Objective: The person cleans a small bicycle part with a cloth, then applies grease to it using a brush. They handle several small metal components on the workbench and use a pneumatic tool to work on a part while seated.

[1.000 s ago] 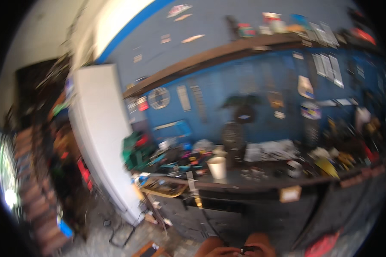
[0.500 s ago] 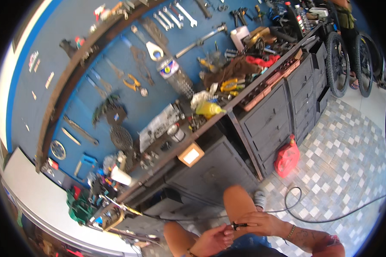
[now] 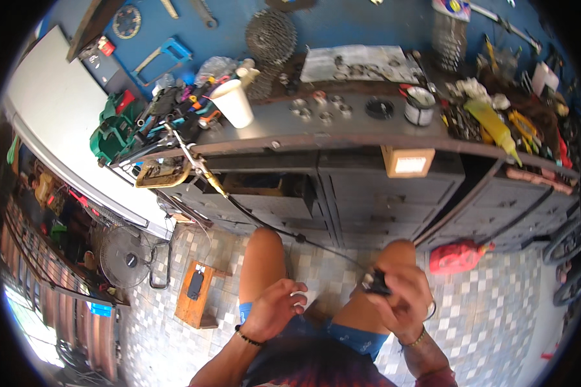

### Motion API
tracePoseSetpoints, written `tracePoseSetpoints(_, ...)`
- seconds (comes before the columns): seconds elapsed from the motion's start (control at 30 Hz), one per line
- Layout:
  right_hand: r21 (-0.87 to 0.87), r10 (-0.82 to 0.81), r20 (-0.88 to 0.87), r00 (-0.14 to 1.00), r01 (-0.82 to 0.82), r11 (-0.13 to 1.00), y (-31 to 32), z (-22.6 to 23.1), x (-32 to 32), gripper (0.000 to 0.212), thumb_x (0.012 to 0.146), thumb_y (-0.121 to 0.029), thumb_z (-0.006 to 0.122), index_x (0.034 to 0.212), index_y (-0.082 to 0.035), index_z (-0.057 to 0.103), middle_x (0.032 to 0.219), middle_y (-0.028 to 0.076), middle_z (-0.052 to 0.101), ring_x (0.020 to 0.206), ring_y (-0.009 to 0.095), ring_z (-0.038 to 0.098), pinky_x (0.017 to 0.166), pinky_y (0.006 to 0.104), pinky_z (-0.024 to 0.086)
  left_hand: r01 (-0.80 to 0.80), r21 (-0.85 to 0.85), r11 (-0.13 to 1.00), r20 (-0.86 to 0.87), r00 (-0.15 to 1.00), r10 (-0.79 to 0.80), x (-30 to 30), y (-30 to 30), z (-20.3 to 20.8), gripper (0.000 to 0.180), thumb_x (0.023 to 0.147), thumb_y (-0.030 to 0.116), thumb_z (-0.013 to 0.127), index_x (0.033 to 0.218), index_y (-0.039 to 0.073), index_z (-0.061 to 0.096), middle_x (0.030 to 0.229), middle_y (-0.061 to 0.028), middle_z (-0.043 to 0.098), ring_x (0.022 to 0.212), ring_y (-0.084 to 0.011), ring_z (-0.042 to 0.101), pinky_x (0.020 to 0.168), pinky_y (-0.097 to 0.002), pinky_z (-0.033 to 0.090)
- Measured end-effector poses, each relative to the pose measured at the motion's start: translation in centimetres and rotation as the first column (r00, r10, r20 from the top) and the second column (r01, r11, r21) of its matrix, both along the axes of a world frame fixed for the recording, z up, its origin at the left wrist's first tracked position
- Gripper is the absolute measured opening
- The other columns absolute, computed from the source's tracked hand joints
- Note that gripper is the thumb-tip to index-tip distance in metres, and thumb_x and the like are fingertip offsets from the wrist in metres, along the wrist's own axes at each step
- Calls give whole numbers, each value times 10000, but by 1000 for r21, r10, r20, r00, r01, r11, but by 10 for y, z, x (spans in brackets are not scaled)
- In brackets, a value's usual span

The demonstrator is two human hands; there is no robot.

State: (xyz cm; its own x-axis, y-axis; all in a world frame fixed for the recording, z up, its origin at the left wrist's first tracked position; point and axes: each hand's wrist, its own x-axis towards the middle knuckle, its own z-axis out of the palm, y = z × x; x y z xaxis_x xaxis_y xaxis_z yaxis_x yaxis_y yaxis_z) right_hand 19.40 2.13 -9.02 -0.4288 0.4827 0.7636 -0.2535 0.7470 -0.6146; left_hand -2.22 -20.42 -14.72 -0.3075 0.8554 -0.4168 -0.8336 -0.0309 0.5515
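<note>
My right hand (image 3: pixel 401 302) grips a small black part (image 3: pixel 377 284) between thumb and fingers, in front of my right knee. Motion blur hides exactly what the part is; a pale, shiny bit shows at its near-left side. My left hand (image 3: pixel 276 309) hovers over my left thigh with nothing in it, its fingers loosely bent and apart. Ahead of both hands stands the workbench (image 3: pixel 281 145). On its top are several small metal rings (image 3: pixel 326 117), a round black lid (image 3: pixel 379 108), an open tin (image 3: pixel 420 106) and a white cup (image 3: pixel 233 104).
A black air hose (image 3: pixel 271 226) runs from a blow gun (image 3: pixel 197 164) at the bench edge toward my right knee. A low wooden stool (image 3: pixel 190 303) bears a phone. A fan (image 3: pixel 126 257) stands left, a red jerrycan (image 3: pixel 457 256) right. A yellow bottle (image 3: pixel 490 126) overhangs the bench edge.
My view has swung left toward the bench's left part. My hands, close together at a dark part before, are now apart; the right one is raised with the black part.
</note>
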Motion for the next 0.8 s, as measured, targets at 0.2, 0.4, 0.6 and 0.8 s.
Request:
tracePoseSetpoints(0.2,-51,158,-182,971,-170,984,52,117,-188,580,915,-71,871,1439,-24,627,1280,138,771,1156,283,739,964,384,586,-202,-180,963,-233,960,158,14,-43,-10,450,1108,219,675,1524,76,582,1339,-93,705,1228,-222,679,1039,-417,545)
tracePoseSetpoints(0.4,44,-2,39,999,0,999,112,142,-275,651,892,-102,887,1476,-101,598,1066,141,753,959,298,728,870,439,584,-384,-104,917,-160,917,366,19,-39,-57,293,1082,277,682,1284,69,721,1136,-52,721,1014,-202,662,921,-351,542)
tracePoseSetpoints(0.6,25,-24,188,982,19,999,129,119,-287,664,836,-68,900,1432,-106,610,1037,153,707,938,331,711,871,453,569,-563,-132,816,-235,817,526,50,-79,-48,280,1076,256,682,1297,90,727,1150,-51,749,1041,-197,684,928,-364,555)
tracePoseSetpoints(0.8,39,-76,276,958,68,997,121,121,-286,619,892,-116,877,1457,-126,623,1015,133,683,916,274,655,844,427,549,-585,-103,805,-97,811,577,58,-91,-66,330,1126,303,671,1368,79,669,1160,-36,725,1050,-164,684,931,-349,556)
